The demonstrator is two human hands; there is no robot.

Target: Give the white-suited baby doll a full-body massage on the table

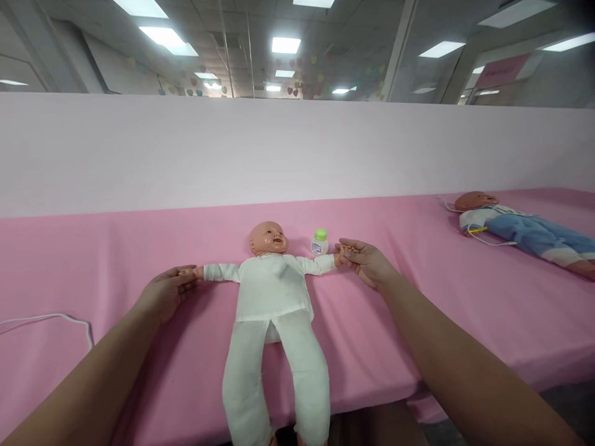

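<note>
On its back on the pink sheet lies a baby doll (274,288) in a white top and white trousers, its arms stretched out sideways. My left hand (170,291) is closed around the doll's hand on the left of the view. Over on the right, my right hand (365,261) grips the doll's other hand between thumb and fingers. A small clear bottle (320,243) with a green cap and a printed label stands beside the doll's shoulder, close to my right hand. The doll's feet are partly cut off by the lower frame edge.
A second doll (525,229) in blue and white clothes, with thin tubes on it, lies at the far right. A white cord (60,316) runs across the pink sheet (381,347) at left. Behind stands a white low wall (297,152) with glass above.
</note>
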